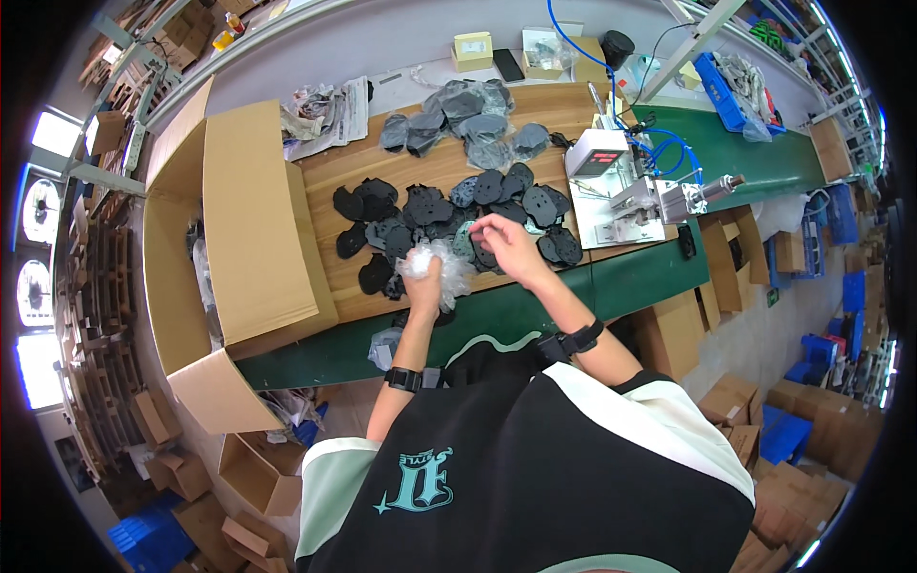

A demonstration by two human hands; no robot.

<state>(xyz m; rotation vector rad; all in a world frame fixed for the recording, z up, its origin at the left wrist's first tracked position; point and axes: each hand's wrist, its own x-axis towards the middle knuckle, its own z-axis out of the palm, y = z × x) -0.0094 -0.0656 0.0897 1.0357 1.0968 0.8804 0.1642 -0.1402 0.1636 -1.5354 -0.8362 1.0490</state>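
Observation:
My left hand (422,286) is closed round a bunch of crumpled clear plastic bags (445,270), held over the near edge of the wooden board (330,212). To its right, my right hand (512,250) hovers above the pile, its fingers loosely bent and apart, with nothing visible in them. Beneath and beyond both hands lie several flat, rounded black plastic pieces (427,205), heaped and overlapping. A few greenish ones show among them. Farther back, more dark pieces in clear bags (465,110) are piled together.
At the left stands a large open cardboard box (256,220). A small bench machine (626,186) with blue air hoses sits at the right, on the green worktop (650,277). Behind are a phone (508,65), small boxes (471,51) and a blue crate (723,95).

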